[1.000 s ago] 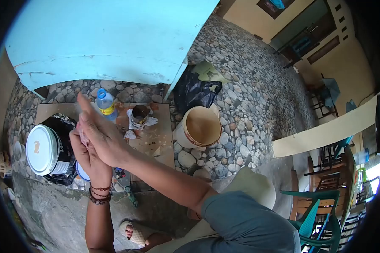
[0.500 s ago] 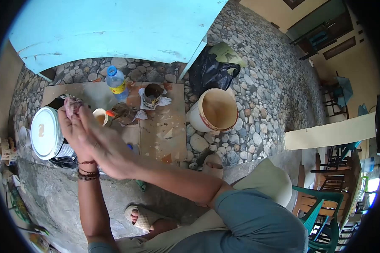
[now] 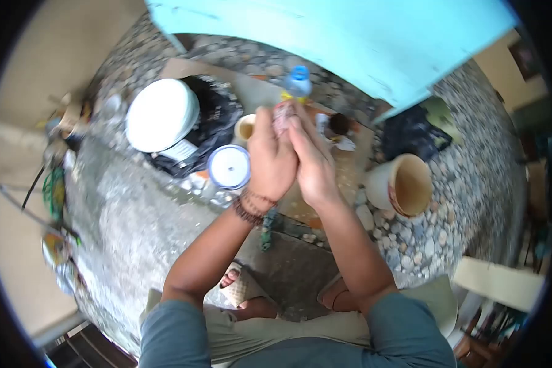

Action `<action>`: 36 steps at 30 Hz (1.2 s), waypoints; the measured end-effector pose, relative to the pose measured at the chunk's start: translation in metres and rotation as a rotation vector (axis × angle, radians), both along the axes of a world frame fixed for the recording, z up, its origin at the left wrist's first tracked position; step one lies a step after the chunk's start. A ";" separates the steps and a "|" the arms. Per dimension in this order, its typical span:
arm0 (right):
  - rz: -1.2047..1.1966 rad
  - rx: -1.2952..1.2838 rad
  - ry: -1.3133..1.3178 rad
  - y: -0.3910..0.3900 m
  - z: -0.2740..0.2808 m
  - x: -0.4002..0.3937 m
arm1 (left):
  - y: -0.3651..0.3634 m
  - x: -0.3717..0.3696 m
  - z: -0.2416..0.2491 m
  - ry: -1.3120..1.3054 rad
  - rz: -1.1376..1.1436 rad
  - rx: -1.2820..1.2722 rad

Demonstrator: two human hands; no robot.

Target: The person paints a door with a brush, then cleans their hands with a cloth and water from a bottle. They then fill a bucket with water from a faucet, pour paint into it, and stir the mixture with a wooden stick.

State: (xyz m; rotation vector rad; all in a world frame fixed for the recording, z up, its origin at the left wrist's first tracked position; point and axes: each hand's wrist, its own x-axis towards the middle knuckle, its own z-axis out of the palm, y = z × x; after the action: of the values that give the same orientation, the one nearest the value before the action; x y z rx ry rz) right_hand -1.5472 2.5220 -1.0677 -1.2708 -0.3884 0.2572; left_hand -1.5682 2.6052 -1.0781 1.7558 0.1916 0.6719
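Observation:
In front of me both hands are raised and pressed together. A small crumpled pinkish cloth (image 3: 283, 116) shows between the fingers at the top. My left hand (image 3: 271, 165), with dark beaded bracelets on its wrist, is closed around the cloth. My right hand (image 3: 316, 161) lies against it from the other side, its fingers closed over the cloth; part of the cloth is hidden in the palms. Beyond the hands stand a blue-capped plastic bottle (image 3: 298, 83) and a small cup (image 3: 246, 127). A dark-crusted can (image 3: 340, 124) is to their right.
A large white lidded bucket (image 3: 161, 115) sits on black plastic at left, near a round blue-rimmed container (image 3: 229, 167). An open tan-stained bucket (image 3: 411, 185) is at right on pebbled paving. A light-blue panel (image 3: 349, 37) spans the back, beside a black plastic bag (image 3: 414, 132).
My view has swung left, so the surroundings appear farther right and rotated. My hands remain together on the cloth. The blue-rimmed container, hidden before, now shows beside my left hand.

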 end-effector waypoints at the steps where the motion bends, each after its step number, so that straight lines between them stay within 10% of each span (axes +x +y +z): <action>1: -0.039 -0.059 -0.013 0.006 -0.003 -0.008 | 0.008 0.003 0.002 0.021 0.010 -0.012; 11: 0.128 -0.026 0.118 0.005 -0.001 -0.023 | 0.026 0.009 -0.006 0.141 0.138 0.028; 15: 0.135 0.015 0.128 -0.003 -0.002 -0.004 | 0.046 0.013 -0.011 0.003 -0.035 -0.489; 21: -0.082 -0.091 0.133 0.009 -0.004 0.019 | 0.025 0.000 -0.030 0.001 -0.142 -0.195; 26: -0.188 -0.071 0.049 0.006 -0.026 0.025 | 0.009 -0.003 -0.026 -0.098 -0.219 -0.663; 30: -0.304 -0.306 -0.111 0.003 -0.039 0.025 | 0.007 -0.012 -0.022 0.065 -0.231 -0.664; 36: -0.151 -0.160 0.323 -0.005 -0.039 0.017 | -0.012 -0.019 -0.032 0.111 -0.036 -0.328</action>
State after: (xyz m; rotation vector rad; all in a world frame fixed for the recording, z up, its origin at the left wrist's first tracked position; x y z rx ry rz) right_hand -1.5307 2.5175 -1.1063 -1.3805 0.0058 0.3639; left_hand -1.5867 2.5929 -1.1103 1.4777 0.3269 0.4865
